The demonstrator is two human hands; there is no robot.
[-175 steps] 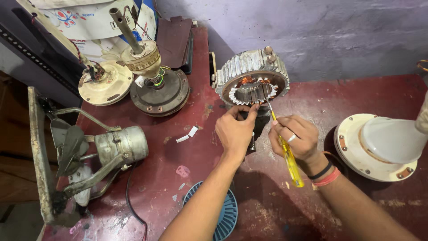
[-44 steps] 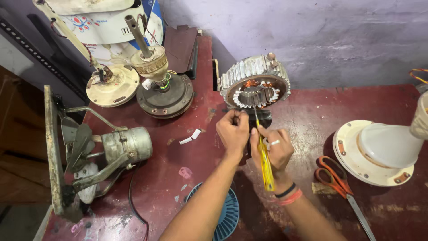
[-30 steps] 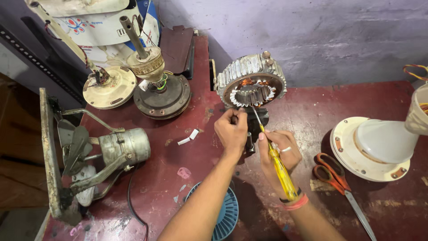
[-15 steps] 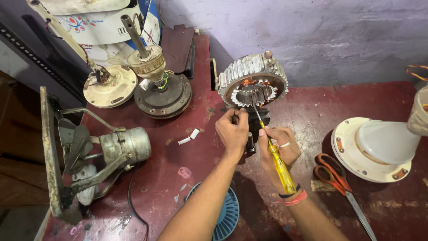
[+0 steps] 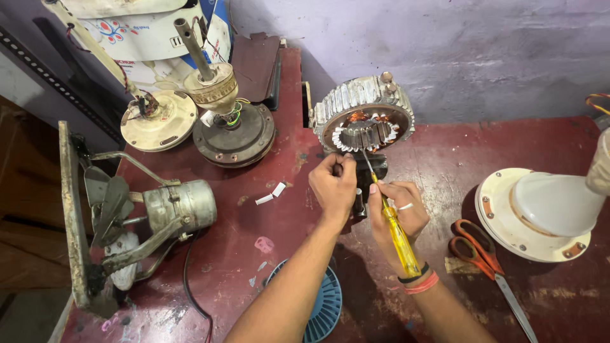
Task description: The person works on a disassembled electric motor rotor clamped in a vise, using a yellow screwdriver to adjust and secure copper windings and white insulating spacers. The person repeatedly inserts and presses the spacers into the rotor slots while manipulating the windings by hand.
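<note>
A round fan motor stator (image 5: 363, 121) with metal fins and copper windings stands on edge at the back of the dark red table (image 5: 267, 216). My left hand (image 5: 333, 188) pinches a small dark part just below the stator. My right hand (image 5: 398, 213) grips a yellow-handled screwdriver (image 5: 389, 221) whose tip points up at the stator's lower rim, right beside my left fingers. A dark block under both hands is mostly hidden.
Orange-handled scissors (image 5: 486, 263) and a white fan canopy (image 5: 540, 213) lie at right. Two ceiling-fan motors (image 5: 232, 127) with rods stand at back left, an exhaust fan frame (image 5: 136, 219) at left, a blue ribbed disc (image 5: 323, 305) under my left forearm, white scraps (image 5: 270, 194) mid-table.
My right hand drew closer to my left and tilted the screwdriver, keeping its tip at the stator's lower rim. The scissors came into view as my head shifted.
</note>
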